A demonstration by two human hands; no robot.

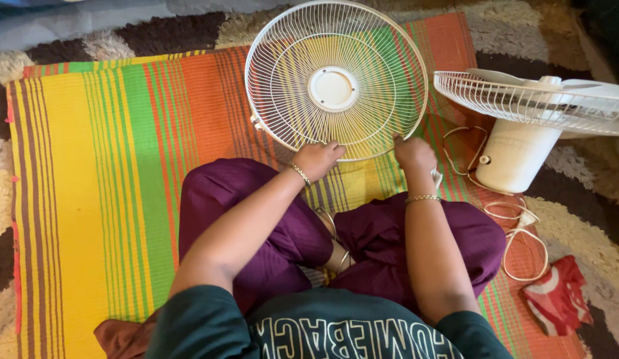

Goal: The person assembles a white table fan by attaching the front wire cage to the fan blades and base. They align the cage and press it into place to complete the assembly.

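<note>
Left hand [316, 159] + right hand [414, 154] both clamped on grille [334, 80] rim | grille's off the fan [522, 133] | mat [110, 166]

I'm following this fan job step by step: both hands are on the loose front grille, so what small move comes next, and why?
Probably lift the front grille clear and lay it flat on the striped mat. The left hand and right hand both grip its lower rim, and it is already separate from the fan body, which lies alongside.

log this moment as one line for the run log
left hand: grips fan grille lower rim | right hand: grips same rim | grille: tilted up over striped mat | fan body: on mat, right
</note>
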